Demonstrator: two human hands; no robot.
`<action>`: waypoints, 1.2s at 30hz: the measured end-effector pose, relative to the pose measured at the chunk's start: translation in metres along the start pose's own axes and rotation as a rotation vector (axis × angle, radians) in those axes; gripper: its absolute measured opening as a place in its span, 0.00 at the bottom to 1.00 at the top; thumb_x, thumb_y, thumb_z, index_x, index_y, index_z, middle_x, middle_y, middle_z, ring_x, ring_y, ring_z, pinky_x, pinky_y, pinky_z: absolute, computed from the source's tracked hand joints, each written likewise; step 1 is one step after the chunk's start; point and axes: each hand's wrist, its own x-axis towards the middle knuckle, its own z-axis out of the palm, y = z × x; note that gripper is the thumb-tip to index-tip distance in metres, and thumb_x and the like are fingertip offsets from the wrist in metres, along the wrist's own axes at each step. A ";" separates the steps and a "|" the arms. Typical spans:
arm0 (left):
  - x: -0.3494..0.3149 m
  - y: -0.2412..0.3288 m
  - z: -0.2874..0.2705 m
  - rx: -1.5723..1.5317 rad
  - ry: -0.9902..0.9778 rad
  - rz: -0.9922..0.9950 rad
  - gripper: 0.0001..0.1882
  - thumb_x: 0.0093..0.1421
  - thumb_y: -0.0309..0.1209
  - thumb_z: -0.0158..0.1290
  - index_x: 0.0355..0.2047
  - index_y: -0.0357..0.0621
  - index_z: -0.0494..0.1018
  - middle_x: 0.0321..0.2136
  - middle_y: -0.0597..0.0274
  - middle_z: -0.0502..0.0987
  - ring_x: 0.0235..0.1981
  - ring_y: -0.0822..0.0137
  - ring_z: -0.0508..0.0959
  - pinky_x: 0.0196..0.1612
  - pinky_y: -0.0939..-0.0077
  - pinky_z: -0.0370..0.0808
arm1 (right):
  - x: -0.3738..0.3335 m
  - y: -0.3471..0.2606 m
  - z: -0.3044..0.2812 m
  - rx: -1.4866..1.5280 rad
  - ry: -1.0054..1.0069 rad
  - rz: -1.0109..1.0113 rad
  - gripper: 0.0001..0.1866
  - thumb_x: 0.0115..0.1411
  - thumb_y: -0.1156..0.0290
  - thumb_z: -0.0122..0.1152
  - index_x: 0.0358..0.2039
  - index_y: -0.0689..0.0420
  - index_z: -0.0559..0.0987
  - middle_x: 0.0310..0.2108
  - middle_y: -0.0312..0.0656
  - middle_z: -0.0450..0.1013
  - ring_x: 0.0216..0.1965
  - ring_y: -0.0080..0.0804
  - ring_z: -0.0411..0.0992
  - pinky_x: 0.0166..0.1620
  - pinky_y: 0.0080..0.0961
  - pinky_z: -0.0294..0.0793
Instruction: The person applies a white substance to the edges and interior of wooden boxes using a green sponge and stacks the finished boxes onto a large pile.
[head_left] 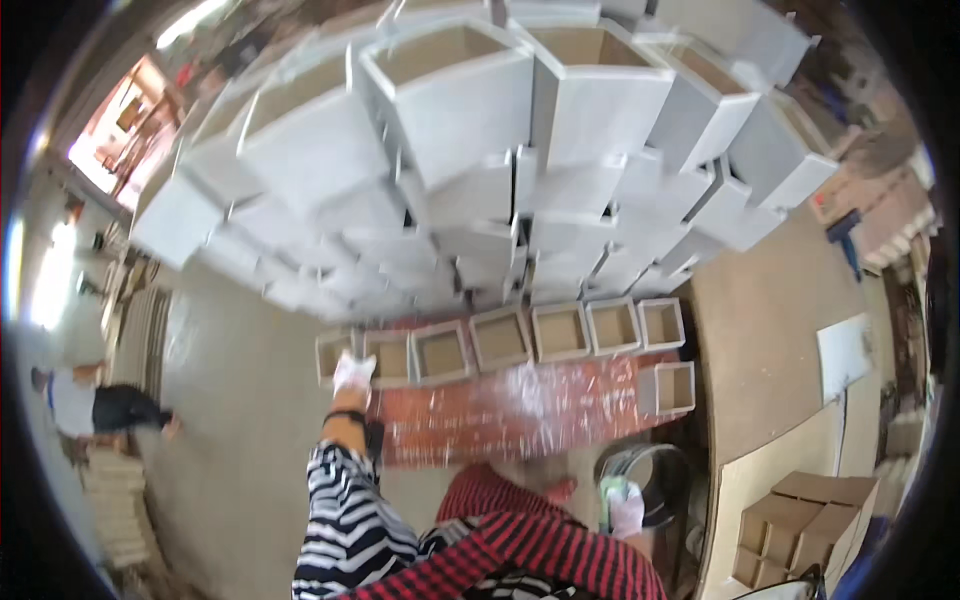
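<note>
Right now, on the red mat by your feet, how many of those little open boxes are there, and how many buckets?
Small open wooden boxes in the row: 7
Open wooden box set apart below the row's right end: 1
Round metal bucket: 1
Total: 9

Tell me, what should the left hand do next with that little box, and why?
Probably close on the end box and lift it. The left hand rests on its rim, at the left end of the row of open boxes, while the right hand is at the bucket.

Seven open boxes (pixel 560 332), two gloved hands (pixel 353 372)
</note>
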 end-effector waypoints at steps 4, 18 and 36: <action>0.045 -0.065 0.002 -0.023 -0.271 0.002 0.26 0.48 0.32 0.59 0.45 0.30 0.68 0.39 0.47 0.75 0.40 0.57 0.74 0.44 0.65 0.70 | -0.017 -0.060 0.042 -0.052 -0.099 0.094 0.24 0.50 0.57 0.58 0.42 0.62 0.73 0.38 0.51 0.74 0.41 0.40 0.73 0.45 0.31 0.69; -0.012 -0.023 -0.069 0.417 -0.131 0.268 0.19 0.53 0.43 0.47 0.25 0.38 0.77 0.26 0.44 0.76 0.33 0.46 0.76 0.38 0.57 0.72 | 0.019 -0.131 0.045 -0.160 -0.133 -0.038 0.26 0.51 0.55 0.59 0.46 0.61 0.73 0.42 0.48 0.73 0.46 0.41 0.71 0.49 0.29 0.68; -0.056 0.471 -0.440 0.876 0.644 1.244 0.12 0.57 0.31 0.43 0.36 0.42 0.74 0.32 0.51 0.76 0.36 0.54 0.74 0.42 0.66 0.71 | 0.076 -0.154 0.043 -0.063 -0.132 -0.249 0.25 0.49 0.52 0.58 0.44 0.54 0.74 0.39 0.50 0.74 0.43 0.47 0.71 0.46 0.34 0.69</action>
